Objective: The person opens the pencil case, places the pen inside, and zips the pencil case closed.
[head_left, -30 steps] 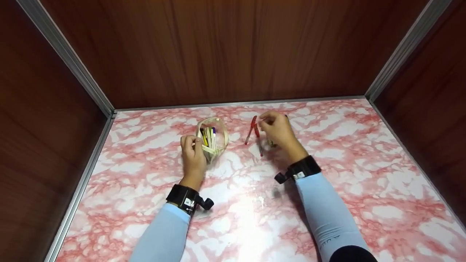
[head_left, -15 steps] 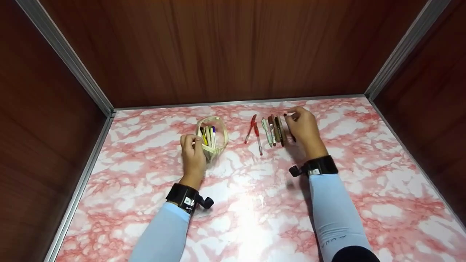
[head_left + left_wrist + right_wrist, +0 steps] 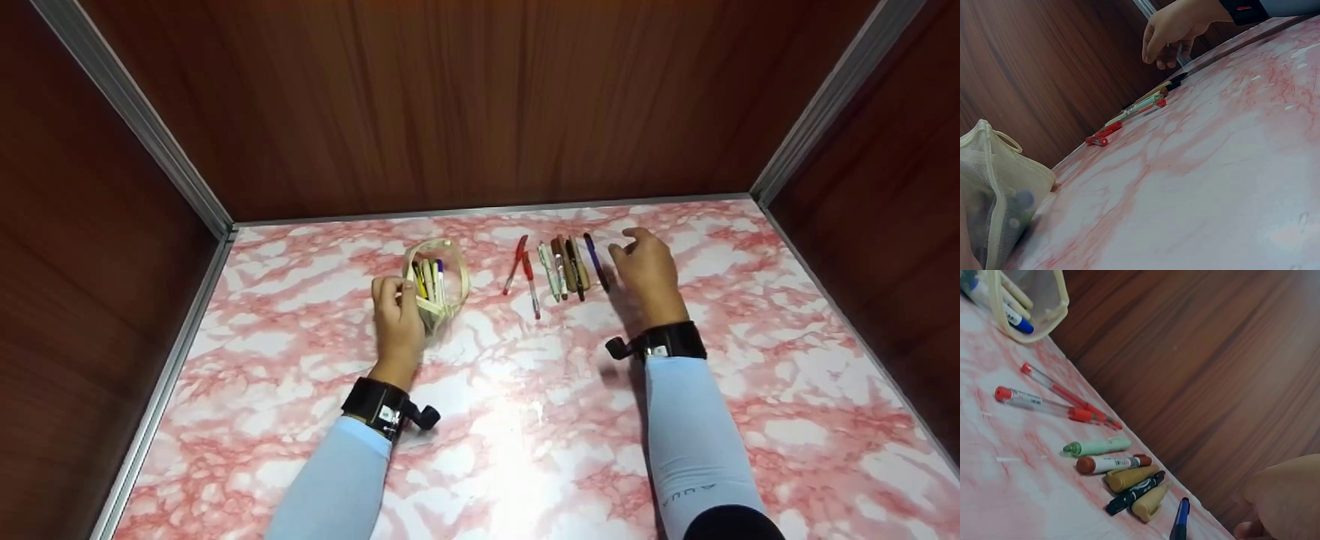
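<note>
— Cream mesh pouch (image 3: 431, 307), one: left of centre in the head view, pens inside (image 3: 429, 281) showing at its mouth. Your left hand (image 3: 397, 315): fingers curled, pinching its left edge.

— And your right hand (image 3: 646, 270)?

— Right of centre; thumb and forefinger apart, nothing held. Half a second ago its fingers were at the blue pen (image 3: 596, 262); now that pen shows whole, your hand just beside it, not touching.

— Meaning?

— As judged: pen released, your right hand free, this item counted among the loose ones outside the pouch. Pouch and left hand unmoved.

— Remaining loose stock on your table (image 3: 495, 450)?

— Leftward from the blue pen: tan marker (image 3: 1151, 502), black marker (image 3: 1135, 492), mustard marker (image 3: 1129, 478), brown-capped marker (image 3: 1113, 464), green pen (image 3: 1098, 446), two red pens (image 3: 1081, 414); whether these last touch, cannot tell.
</note>
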The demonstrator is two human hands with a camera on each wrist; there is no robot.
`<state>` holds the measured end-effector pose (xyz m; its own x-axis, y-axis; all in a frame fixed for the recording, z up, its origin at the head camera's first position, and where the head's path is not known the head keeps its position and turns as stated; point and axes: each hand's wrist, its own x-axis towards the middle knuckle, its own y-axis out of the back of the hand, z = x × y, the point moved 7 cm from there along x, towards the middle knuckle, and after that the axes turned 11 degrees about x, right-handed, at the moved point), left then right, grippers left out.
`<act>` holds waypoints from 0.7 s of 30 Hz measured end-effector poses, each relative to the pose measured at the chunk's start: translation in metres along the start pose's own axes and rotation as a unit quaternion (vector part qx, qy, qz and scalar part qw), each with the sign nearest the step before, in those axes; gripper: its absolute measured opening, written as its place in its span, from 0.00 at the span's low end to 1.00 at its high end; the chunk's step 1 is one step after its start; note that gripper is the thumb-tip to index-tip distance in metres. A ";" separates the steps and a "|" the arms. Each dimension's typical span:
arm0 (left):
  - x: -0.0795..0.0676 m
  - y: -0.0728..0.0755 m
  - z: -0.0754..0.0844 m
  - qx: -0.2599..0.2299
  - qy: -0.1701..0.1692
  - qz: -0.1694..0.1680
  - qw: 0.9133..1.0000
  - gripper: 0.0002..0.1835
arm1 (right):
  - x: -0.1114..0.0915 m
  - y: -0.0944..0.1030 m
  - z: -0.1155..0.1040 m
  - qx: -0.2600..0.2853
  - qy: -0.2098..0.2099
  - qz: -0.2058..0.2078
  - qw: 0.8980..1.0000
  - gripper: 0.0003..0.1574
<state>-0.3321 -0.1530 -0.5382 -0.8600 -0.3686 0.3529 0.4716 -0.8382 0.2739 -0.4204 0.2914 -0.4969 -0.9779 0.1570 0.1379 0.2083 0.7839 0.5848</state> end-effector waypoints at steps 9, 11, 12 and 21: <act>0.000 0.000 -0.001 0.000 0.003 -0.004 1.000 0.08 | 0.000 -0.014 0.013 -0.012 -0.026 -0.062 0.998 0.39; 0.000 0.000 -0.001 -0.002 0.004 -0.004 1.000 0.08 | 0.000 -0.018 0.013 -0.018 -0.021 -0.069 0.997 0.39; 0.000 0.000 -0.001 -0.003 0.002 -0.003 1.000 0.08 | 0.000 -0.020 0.012 -0.022 -0.016 -0.072 0.997 0.38; -0.001 0.000 0.000 -0.015 -0.006 0.002 1.000 0.10 | -0.002 -0.028 0.013 -0.036 -0.013 -0.083 0.996 0.40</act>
<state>-0.3316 -0.1524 -0.5385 -0.8557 -0.3667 0.3653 0.4684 -0.8488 0.2451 -0.4242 0.2772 -0.5242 -0.9989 0.0448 0.0148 0.0436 0.7549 0.6544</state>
